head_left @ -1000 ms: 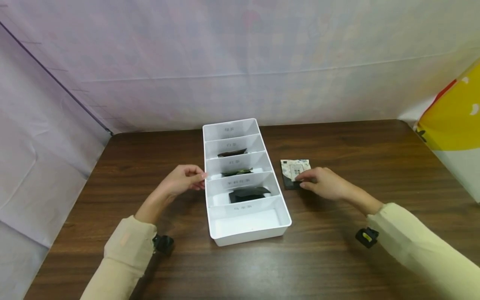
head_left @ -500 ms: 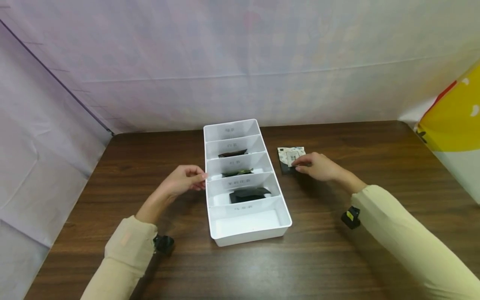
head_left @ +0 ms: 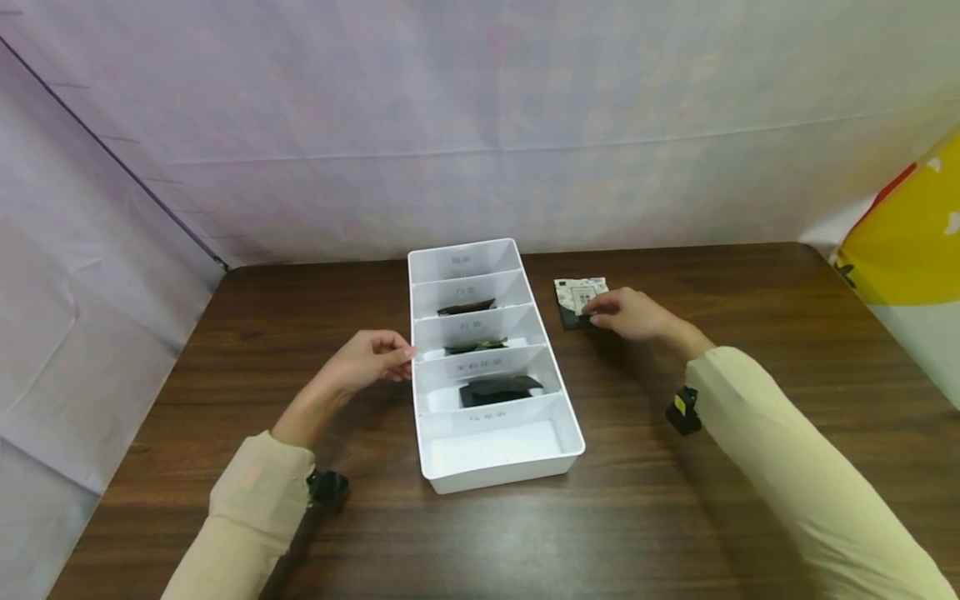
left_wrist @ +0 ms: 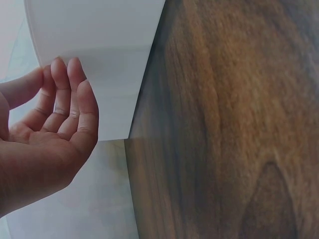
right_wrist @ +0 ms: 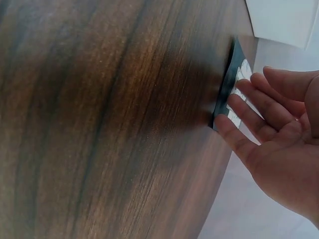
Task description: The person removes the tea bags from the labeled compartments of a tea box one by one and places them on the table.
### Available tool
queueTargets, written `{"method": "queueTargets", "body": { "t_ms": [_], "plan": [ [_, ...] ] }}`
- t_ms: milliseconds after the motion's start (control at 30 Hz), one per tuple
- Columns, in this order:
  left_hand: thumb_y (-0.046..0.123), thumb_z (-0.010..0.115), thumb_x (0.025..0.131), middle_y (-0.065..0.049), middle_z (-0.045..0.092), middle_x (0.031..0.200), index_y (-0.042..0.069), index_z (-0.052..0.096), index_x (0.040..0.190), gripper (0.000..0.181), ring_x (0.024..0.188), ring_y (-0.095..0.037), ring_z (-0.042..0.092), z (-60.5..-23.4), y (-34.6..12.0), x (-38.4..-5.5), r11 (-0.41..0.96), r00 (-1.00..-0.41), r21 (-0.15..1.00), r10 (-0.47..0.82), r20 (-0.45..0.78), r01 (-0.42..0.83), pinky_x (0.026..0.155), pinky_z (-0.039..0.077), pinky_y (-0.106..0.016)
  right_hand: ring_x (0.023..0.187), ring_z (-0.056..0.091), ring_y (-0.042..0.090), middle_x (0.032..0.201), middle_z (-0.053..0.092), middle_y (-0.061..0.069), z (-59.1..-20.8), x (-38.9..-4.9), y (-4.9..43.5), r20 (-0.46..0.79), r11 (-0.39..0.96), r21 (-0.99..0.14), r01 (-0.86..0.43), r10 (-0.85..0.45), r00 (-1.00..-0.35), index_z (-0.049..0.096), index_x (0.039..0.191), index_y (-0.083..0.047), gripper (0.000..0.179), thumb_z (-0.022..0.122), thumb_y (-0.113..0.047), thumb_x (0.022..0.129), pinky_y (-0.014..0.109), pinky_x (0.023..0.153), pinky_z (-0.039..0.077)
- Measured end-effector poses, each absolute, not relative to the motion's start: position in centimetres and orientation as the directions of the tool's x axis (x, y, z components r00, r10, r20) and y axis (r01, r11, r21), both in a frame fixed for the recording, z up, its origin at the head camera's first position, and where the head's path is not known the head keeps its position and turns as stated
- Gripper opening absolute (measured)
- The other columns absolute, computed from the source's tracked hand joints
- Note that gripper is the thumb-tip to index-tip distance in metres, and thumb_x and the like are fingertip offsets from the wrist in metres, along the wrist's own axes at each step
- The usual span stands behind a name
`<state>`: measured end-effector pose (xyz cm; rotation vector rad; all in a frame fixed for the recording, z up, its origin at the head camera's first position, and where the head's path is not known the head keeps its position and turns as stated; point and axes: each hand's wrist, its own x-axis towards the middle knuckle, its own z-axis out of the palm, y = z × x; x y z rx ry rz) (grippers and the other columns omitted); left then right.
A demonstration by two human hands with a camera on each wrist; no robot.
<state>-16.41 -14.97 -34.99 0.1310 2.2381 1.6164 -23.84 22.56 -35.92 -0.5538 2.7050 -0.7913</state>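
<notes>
A white divided box (head_left: 498, 479) stands lengthwise on the table. My left hand (head_left: 369, 360) pinches its left rim between thumb and forefinger; the left wrist view shows the fingers (left_wrist: 87, 109) curved beside the outer wall. Right of the box's far part, a tea sachet (head_left: 576, 293), cream-patterned above and black below, lies flat on the table. My right hand (head_left: 633, 315) touches it from the near right with its fingertips, hiding part of its black end. Those fingers (right_wrist: 259, 109) are nearly straight in the right wrist view, with the thumb held apart.
Dark sachets lie in three middle compartments: a brown sachet (head_left: 467, 307), a greenish sachet (head_left: 476, 345) and a black sachet (head_left: 498, 389). Labels mark the compartment walls. A pale cloth (head_left: 525, 125) hangs behind the wooden table (head_left: 465, 550). Yellow fabric (head_left: 911, 242) hangs at the right.
My right hand has slid the sachet across the table away from me and slightly left. The left hand stays at the box's rim, and the box has hardly moved.
</notes>
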Motion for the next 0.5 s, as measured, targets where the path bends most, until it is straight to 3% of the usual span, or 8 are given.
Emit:
{"method": "queueTargets", "body": {
  "t_ms": [500],
  "plan": [
    [0.005, 0.054, 0.091, -0.007, 0.062, 0.071, -0.009, 0.056, 0.088, 0.015, 0.069, -0.020, 0.061, -34.95, -15.00, -16.42, 0.336, -0.925, 0.932, 0.291, -0.242, -0.138, 0.074, 0.050, -0.040, 0.112, 0.046, 0.039, 0.118, 0.054, 0.025, -36.32, -24.23, 22.64, -0.148, 0.779, -0.573, -0.255, -0.405, -0.902, 0.058, 0.114, 0.003, 0.026, 0.052, -0.007, 0.091, 0.053, 0.094, 0.033]
  ]
}}
